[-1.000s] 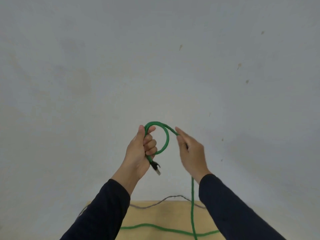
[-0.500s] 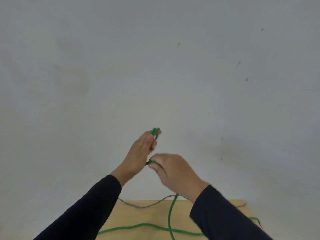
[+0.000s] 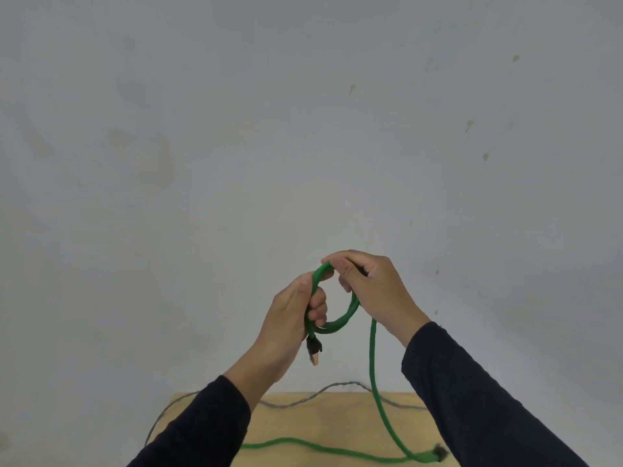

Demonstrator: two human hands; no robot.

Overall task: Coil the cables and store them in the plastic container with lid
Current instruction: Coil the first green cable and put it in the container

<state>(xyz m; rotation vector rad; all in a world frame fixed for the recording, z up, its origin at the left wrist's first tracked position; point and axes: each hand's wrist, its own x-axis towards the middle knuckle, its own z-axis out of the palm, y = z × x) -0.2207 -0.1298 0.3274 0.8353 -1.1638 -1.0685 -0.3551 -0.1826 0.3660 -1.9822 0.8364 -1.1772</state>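
A green braided cable (image 3: 372, 358) is held up in front of a pale wall, bent into a small loop of about two turns between my hands. My left hand (image 3: 290, 318) grips the left side of the loop, and the cable's black plug with a gold tip (image 3: 314, 352) hangs just below that fist. My right hand (image 3: 374, 288) pinches the top right of the loop. From there the cable drops down onto the wooden table (image 3: 337, 419) and runs along its near part. No plastic container is in view.
A thin grey cable (image 3: 340, 387) snakes along the far edge of the table and off its left side. A dark plug (image 3: 440, 451) of the green cable lies at the lower right. The wall stands right behind the table.
My right hand rose from below my left hand to the top of the loop, laying another turn of green cable onto it. The plug hangs visible below my left fist again.
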